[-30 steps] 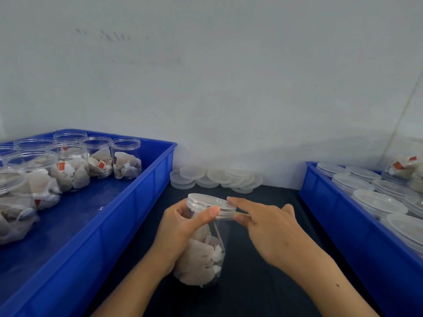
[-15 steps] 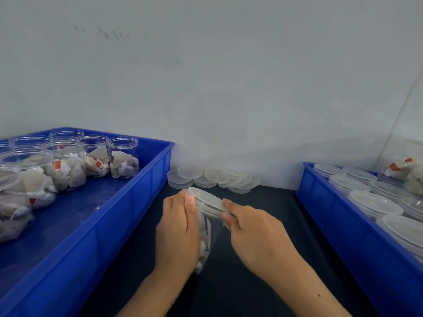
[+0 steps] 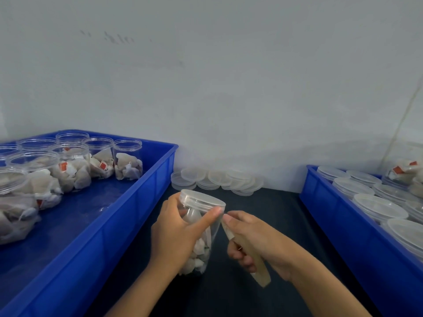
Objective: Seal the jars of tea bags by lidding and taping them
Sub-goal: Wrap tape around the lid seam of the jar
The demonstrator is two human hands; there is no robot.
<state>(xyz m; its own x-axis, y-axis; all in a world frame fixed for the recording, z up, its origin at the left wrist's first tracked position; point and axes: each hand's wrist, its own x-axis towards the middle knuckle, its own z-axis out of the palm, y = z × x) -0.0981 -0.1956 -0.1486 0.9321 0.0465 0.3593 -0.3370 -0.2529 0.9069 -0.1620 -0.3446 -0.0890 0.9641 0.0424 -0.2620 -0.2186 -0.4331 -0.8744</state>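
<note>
My left hand (image 3: 176, 232) grips lidded jar (image 3: 199, 234), tilted for taping; right hand (image 3: 254, 241) holds tape roll (image 3: 249, 252), thumb pressing strip at lid seam.

A plain pale wall (image 3: 229, 76) (faintly scuffed near the top) rises behind a dark tabletop (image 3: 270, 216).

A person's left hand (image 3: 180, 227) grips a lidded clear jar (image 3: 201, 234) of tea bags, tilted over a dark tabletop (image 3: 274, 225), while the right hand (image 3: 251, 241) holds a roll of tape (image 3: 254, 259) against the jar's side below its lid (image 3: 201, 199). A blue tray (image 3: 128, 211) of open filled jars sits at left, loose lids (image 3: 217, 179) lie by the wall, and a second blue tray (image 3: 338, 227) of lidded jars stands at right.
</note>
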